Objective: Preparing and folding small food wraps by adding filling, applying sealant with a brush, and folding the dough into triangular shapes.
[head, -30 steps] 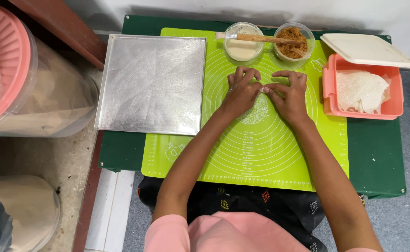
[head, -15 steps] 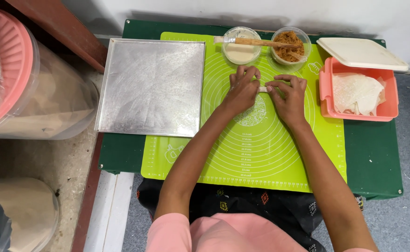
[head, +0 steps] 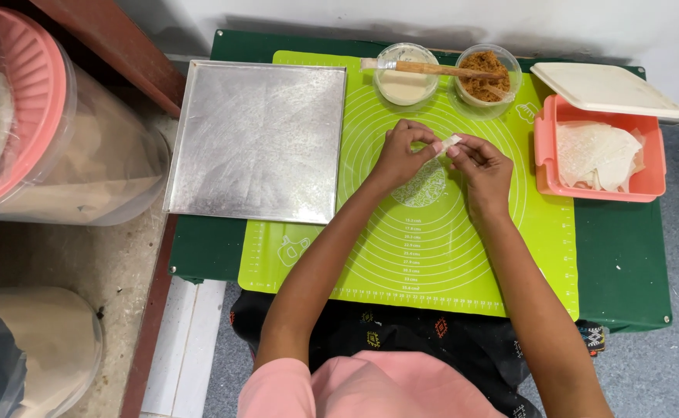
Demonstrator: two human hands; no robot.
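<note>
My left hand and my right hand meet over the upper middle of a green silicone mat. Between their fingertips they pinch a small pale rolled wrapper, lifted a little off the mat. Just beyond the hands stand two clear bowls: one with a whitish paste and one with a brown shredded filling. A wooden-handled brush lies across both bowls.
A bare metal baking tray lies left of the mat. At the right, a pink box holds thin white wrapper sheets, its cream lid resting behind. Large clear containers with pink lids stand on the floor at left.
Both hands were pressed flat on the mat, rolling the wrapper. They have since lifted, and now hold the small roll pinched between the fingertips.
</note>
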